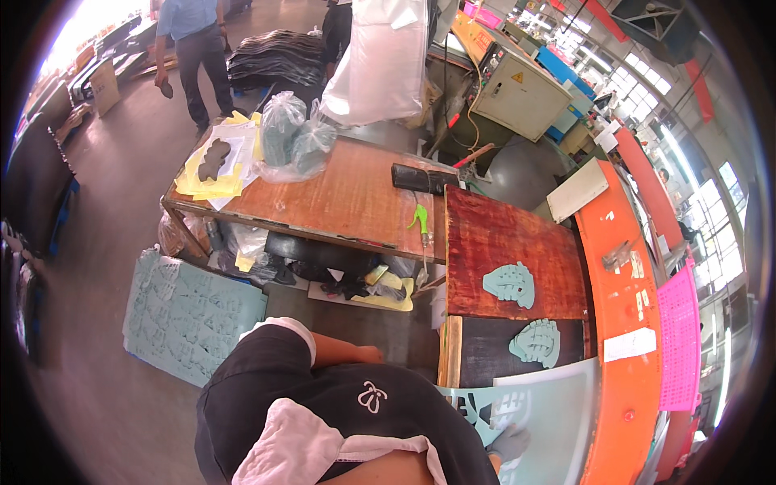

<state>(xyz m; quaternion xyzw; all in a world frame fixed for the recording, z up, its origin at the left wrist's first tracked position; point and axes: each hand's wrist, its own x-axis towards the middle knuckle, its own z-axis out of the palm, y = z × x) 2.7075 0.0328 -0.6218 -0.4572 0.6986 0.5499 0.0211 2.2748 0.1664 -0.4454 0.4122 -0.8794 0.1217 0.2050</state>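
Observation:
My right hand, in a grey glove, is at a light teal foam sheet at the lower right. Its fingers appear closed on the sheet beside cut-out openings. The sheet lies partly over a black board. My left hand hangs in front of my body, away from the sheet; its fingers are too unclear to read. Beyond the sheet, one stack of teal cut foam pieces rests on the black board. Another teal cut piece lies on the red-brown board.
An orange machine beam runs along the right, with a pink basket beyond it. Ahead stands a wooden table with bagged teal pieces and a green air gun. A teal foam stack sits left. Another person stands far left.

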